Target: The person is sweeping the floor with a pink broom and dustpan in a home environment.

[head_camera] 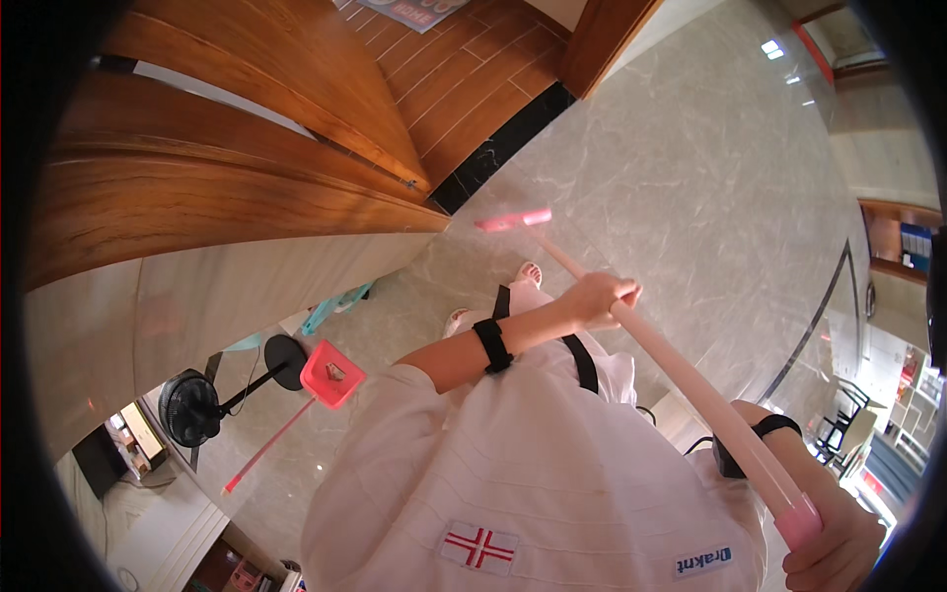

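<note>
My left hand [607, 300] is wrapped around the middle of a pale pink pole [688, 370], out in front of my body. At the lower right, my right hand [836, 544] grips the pole's end by its darker pink cap. The pole belongs to a long-handled floor tool, a broom or squeegee; its narrow pink head [514, 220] is on the tiles near the black doorway threshold and looks slightly blurred. To the left lies a pink dustpan [319, 370] with a long thin handle [270, 444] and some debris in its pan.
A black pedestal fan [194, 407] stands by the left wall, near a turquoise object [336, 307]. An open wooden door [281, 177] and a black threshold [503, 148] border a wood-look floor with a mat [418, 11]. My feet [529, 274] are just behind the tool's head. Chairs [847, 422] stand far right.
</note>
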Demonstrator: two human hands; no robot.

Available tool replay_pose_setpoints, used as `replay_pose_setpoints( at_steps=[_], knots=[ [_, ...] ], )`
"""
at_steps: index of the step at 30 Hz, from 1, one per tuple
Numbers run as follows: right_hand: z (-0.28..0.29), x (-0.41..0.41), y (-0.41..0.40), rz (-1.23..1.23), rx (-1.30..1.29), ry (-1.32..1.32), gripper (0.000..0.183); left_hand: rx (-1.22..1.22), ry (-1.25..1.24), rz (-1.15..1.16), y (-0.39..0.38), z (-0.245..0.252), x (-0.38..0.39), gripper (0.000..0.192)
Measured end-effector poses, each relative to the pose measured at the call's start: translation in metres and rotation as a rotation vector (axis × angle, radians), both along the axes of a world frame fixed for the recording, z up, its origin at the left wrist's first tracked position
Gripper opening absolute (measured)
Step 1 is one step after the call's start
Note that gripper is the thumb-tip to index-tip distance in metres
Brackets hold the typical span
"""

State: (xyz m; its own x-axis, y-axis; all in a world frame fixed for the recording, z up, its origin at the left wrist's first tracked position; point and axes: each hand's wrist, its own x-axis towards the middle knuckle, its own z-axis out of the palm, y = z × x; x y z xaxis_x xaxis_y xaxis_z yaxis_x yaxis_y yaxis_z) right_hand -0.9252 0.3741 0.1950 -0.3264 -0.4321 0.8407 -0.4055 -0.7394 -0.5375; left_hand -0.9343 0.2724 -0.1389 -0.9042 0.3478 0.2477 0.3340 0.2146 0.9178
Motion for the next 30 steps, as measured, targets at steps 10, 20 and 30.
replay_pose_setpoints(
  at_steps=[10,20,30],
  knots=[
    [-0.02,-0.02,-0.02,0.162,-0.02,0.003,0.023,-0.084,0.017,-0.076,-0.018,-0.018,-0.005,0.015],
    [-0.103,0.005,-0.018,-0.106,0.122,-0.067,0.012,-0.203,0.105,0.147,-0.064,-0.109,-0.042,0.017],
    [-0.141,0.025,-0.025,-0.086,0.227,0.108,0.014,-0.262,0.24,0.221,-0.08,-0.121,-0.054,0.019]
  ],
)
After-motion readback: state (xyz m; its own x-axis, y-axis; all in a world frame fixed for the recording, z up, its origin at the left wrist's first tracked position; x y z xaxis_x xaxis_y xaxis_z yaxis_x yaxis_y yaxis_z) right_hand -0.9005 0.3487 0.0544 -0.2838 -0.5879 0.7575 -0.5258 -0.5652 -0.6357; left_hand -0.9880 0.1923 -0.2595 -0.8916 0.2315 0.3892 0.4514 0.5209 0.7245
